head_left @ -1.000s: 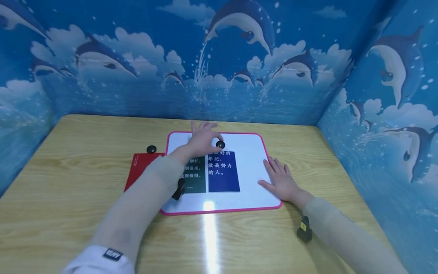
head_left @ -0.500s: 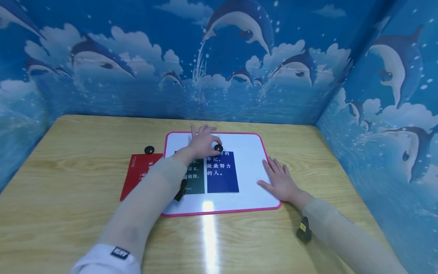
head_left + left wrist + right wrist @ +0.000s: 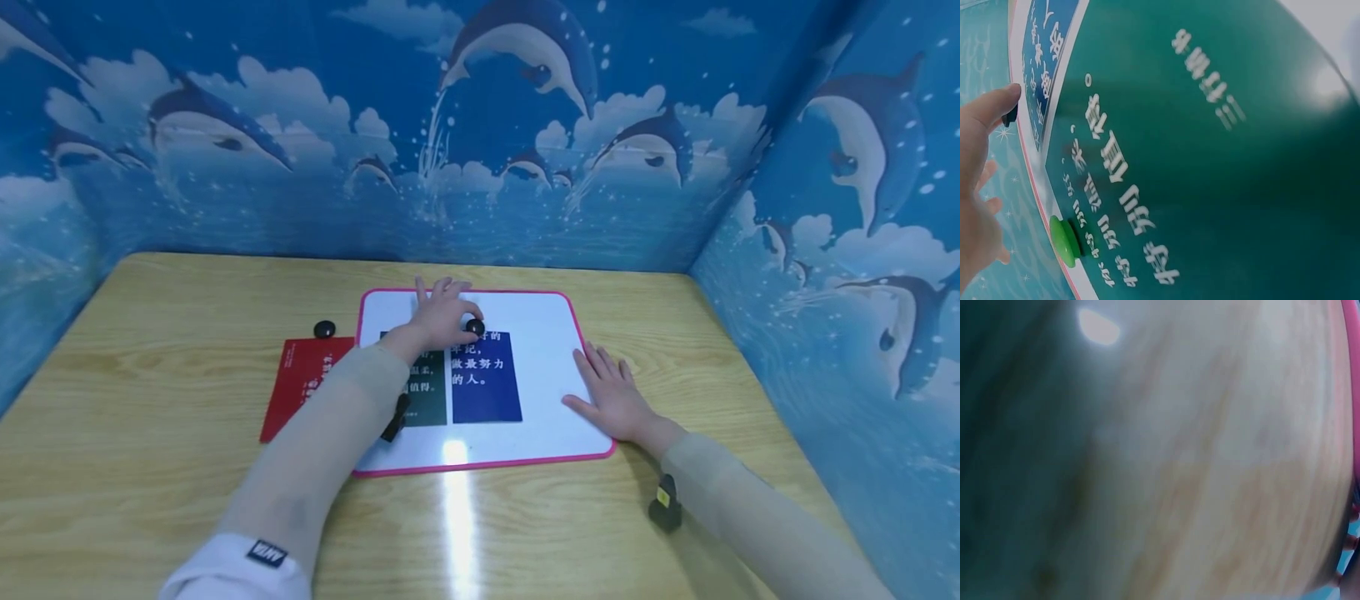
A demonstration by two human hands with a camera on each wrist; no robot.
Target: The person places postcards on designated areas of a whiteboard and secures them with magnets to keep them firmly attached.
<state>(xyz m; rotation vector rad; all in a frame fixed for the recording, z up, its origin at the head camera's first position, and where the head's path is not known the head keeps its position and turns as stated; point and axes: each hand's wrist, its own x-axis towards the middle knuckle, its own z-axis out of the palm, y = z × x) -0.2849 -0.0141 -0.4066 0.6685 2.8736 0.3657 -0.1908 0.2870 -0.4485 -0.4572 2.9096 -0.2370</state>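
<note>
A whiteboard [image 3: 551,375] with a pink rim lies on the table. My left hand [image 3: 441,323] pinches a round black magnet [image 3: 475,327] between thumb and forefinger, at the top edge of a dark blue card [image 3: 486,396] with white characters. Left of it lies a green card [image 3: 429,410], partly hidden by my left arm. In the left wrist view a green magnet [image 3: 1064,241] sits near that card's top edge, and the left thumb [image 3: 999,103] presses on the black magnet. Flat on the board's right edge rests my right hand [image 3: 618,400], fingers spread; the right wrist view barely catches its fingertips.
A red card [image 3: 296,379] lies left of the board, partly beneath my left forearm. Another black magnet [image 3: 325,329] sits on the wooden table [image 3: 165,375] just beyond it. Blue dolphin-print sheeting [image 3: 300,200] rises behind the table and on its sides.
My left hand has brought the black magnet slightly nearer to me, from above the blue card down to its top edge. The right hand stays on the board's edge.
</note>
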